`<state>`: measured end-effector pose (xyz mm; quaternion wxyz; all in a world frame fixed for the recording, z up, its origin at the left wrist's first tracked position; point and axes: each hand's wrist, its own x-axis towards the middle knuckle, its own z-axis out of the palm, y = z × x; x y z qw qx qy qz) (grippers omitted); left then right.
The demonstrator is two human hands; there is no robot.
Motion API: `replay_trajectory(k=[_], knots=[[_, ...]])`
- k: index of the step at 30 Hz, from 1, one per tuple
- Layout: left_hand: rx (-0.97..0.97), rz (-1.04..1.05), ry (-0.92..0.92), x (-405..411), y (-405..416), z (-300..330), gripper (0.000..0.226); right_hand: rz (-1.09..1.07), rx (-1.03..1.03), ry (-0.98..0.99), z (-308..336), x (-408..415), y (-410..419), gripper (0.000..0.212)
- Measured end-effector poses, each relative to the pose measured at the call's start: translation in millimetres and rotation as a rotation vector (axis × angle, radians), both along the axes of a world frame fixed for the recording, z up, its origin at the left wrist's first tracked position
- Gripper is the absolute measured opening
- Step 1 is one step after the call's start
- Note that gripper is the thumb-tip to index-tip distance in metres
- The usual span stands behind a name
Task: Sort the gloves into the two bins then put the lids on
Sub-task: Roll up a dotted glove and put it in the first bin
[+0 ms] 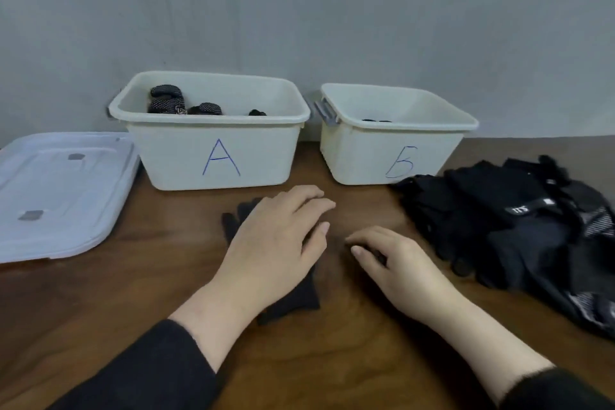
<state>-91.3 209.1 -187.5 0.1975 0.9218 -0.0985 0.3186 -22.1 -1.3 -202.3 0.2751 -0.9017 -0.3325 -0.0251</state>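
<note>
On the table, near edge: a black glove (293, 296) is lying flat on the wood (100, 303); its fingers are pointing up-left toward bin A (216, 156), its cuff toward the person; so its long axis is running from near-right to far-left.
Left hand: the left hand (276, 243) is resting palm-down on the glove, fingers straight and lightly spread, pressing rather than gripping.
Right hand: the right hand (396, 263) is sitting just beside the glove on its right, fingers curling inward; something small and dark is showing under the fingertips, but whether it is pinching anything I cannot tell.
Nearer hand: the left is already touching the glove; bin A is standing straight ahead of it, bin B (392, 153) ahead and to the right.
Bins: A is holding several dotted gloves (169, 100); B is showing only a dark sliver at the bottom.
Pile: the unsorted gloves (515, 230) are lying well right, touching bin B's front corner.
Lids: the stacked lids (60, 190) are waiting at the left, beside bin A.
Judgement: sorting is looking far from finished; lids are coming last.
</note>
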Motion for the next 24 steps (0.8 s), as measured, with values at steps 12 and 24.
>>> replay_trajectory(k=[12,24], knots=[[-0.302,0.048,0.343,23.8,-116.1,-18.6,0.029,-0.414,0.496,-0.097,-1.4,7.0,-57.7,0.015],[-0.169,-0.068,0.459,25.3,-108.9,-24.8,0.037,-0.445,-0.156,-0.387,49.4,55.3,-150.7,0.045]])
